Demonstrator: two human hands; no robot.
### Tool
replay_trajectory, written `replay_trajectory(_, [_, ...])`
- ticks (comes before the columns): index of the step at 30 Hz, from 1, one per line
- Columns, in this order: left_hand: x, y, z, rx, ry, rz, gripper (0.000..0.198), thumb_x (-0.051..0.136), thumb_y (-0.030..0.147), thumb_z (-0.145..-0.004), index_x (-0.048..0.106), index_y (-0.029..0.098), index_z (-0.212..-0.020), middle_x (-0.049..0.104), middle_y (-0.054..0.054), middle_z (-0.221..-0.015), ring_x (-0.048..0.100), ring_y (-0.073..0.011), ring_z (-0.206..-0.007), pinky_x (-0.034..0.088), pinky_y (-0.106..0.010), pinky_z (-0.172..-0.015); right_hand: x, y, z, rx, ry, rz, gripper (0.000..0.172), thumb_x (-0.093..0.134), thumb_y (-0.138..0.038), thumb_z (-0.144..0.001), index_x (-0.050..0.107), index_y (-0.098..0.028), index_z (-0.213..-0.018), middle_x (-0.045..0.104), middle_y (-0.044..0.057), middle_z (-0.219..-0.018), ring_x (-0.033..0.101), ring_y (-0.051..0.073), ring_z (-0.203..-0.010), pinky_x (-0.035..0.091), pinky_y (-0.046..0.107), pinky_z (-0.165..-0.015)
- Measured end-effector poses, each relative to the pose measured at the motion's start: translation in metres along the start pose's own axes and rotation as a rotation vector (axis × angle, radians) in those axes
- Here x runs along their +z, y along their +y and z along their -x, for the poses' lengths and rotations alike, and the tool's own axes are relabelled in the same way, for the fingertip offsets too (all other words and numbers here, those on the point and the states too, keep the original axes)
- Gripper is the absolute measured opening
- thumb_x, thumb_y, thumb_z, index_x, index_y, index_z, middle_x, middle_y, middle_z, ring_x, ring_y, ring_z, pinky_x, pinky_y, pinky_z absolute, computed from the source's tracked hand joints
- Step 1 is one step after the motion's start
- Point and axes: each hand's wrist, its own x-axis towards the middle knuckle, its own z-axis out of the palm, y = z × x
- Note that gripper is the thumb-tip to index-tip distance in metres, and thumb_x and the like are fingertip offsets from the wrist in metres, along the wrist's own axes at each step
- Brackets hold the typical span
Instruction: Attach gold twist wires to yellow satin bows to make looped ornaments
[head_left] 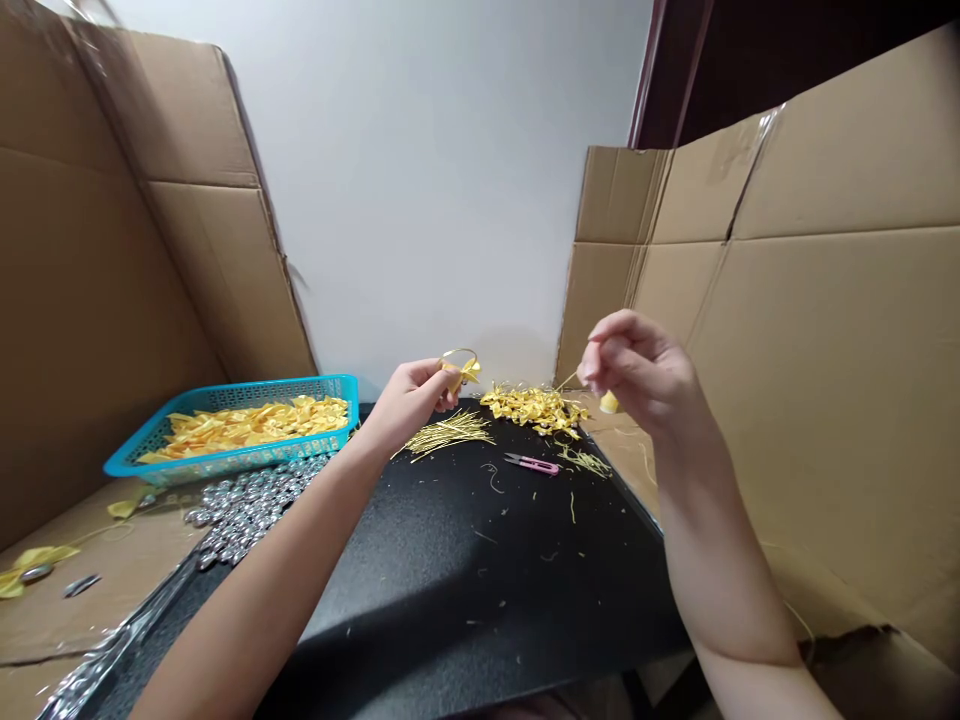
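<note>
My left hand (411, 402) is closed in a pinch on a small yellow ribbon bow (466, 372) with a thin gold loop curving above it. My right hand (636, 372) is raised to the right, fingers pinched on a fine gold thread (568, 381) that runs toward the bow. A small yellow piece (609, 402) shows under that hand. Both hands hover above the black table (465, 570).
A blue basket (225, 455) holds yellow ribbon pieces at left, with a heap of silver pieces (247, 505) beside it. A bundle of gold wires (446, 433), a pile of finished bows (534, 407) and pink snips (534, 463) lie on the table. Cardboard walls (825, 350) stand on both sides.
</note>
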Motion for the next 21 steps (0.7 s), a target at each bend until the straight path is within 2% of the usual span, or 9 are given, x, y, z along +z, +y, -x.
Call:
replay_trajectory(3, [0.001,0.004,0.002,-0.009,-0.011,-0.06,0.028,0.053,0.031,-0.082,0.058,0.017,-0.059,0.055,0.0,-0.056,0.048,-0.0111,-0.053,0.04,-0.026,-0.056,0.007,0.002,0.001,0.046,-0.065,0.023,0.024,0.07,-0.045,-0.077,0.061,-0.024,-0.084,0.065,0.0,-0.068,0.055,0.011,-0.053,0.045,0.027,-0.049])
replay_trajectory(7, [-0.005,-0.002,-0.004,-0.06,-0.003,-0.146,0.025,0.055,0.031,-0.08,0.058,0.018,-0.059,0.058,-0.001,-0.056,0.051,-0.0119,-0.054,0.04,-0.026,-0.056,0.004,-0.003,0.003,0.005,-0.079,0.009,0.017,0.069,-0.038,-0.08,0.062,-0.023,-0.083,0.069,0.001,-0.077,0.059,0.012,-0.06,0.051,0.029,-0.058])
replay_trajectory(10, [-0.012,-0.026,-0.01,-0.255,-0.082,-0.148,0.023,0.055,0.032,-0.076,0.06,0.017,-0.059,0.059,-0.002,-0.058,0.051,-0.0119,-0.053,0.04,-0.024,-0.052,0.003,-0.007,0.004,0.011,-0.15,0.067,0.014,0.069,-0.035,-0.08,0.064,-0.022,-0.079,0.067,0.003,-0.091,0.06,0.012,-0.068,0.053,0.031,-0.066])
replay_trajectory(12, [-0.015,-0.049,-0.007,-0.365,-0.16,-0.149,0.024,0.057,0.033,-0.073,0.059,0.017,-0.055,0.058,-0.002,-0.054,0.051,-0.0124,-0.049,0.039,-0.024,-0.048,0.01,-0.001,0.004,0.056,-0.261,0.096,0.012,0.068,-0.032,-0.081,0.064,-0.021,-0.077,0.065,0.003,-0.089,0.059,0.011,-0.07,0.052,0.029,-0.068])
replay_trajectory(16, [-0.011,-0.094,0.019,-0.564,-0.304,-0.17,0.025,0.061,0.038,-0.067,0.061,0.016,-0.056,0.06,-0.004,-0.053,0.054,-0.0142,-0.044,0.038,-0.023,-0.041,0.04,0.031,0.001,0.258,-0.529,0.082,0.008,0.064,-0.025,-0.082,0.063,-0.018,-0.08,0.061,0.0,-0.074,0.059,0.01,-0.065,0.05,0.026,-0.065])
replay_trajectory(17, [-0.009,-0.102,0.028,-0.592,-0.326,-0.182,0.026,0.062,0.039,-0.066,0.061,0.016,-0.055,0.06,-0.004,-0.051,0.054,-0.0145,-0.043,0.036,-0.022,-0.039,0.048,0.04,0.0,0.299,-0.562,0.067,0.007,0.064,-0.024,-0.082,0.062,-0.018,-0.08,0.062,-0.001,-0.074,0.06,0.009,-0.066,0.05,0.026,-0.066])
replay_trajectory(21, [-0.005,-0.117,0.054,-0.609,-0.345,-0.252,0.031,0.068,0.043,-0.064,0.059,0.015,-0.054,0.059,-0.005,-0.051,0.053,-0.017,-0.042,0.035,-0.025,-0.039,0.069,0.068,0.0,0.373,-0.515,0.037,0.008,0.066,-0.024,-0.079,0.061,-0.017,-0.08,0.063,-0.001,-0.073,0.059,0.009,-0.064,0.051,0.027,-0.068])
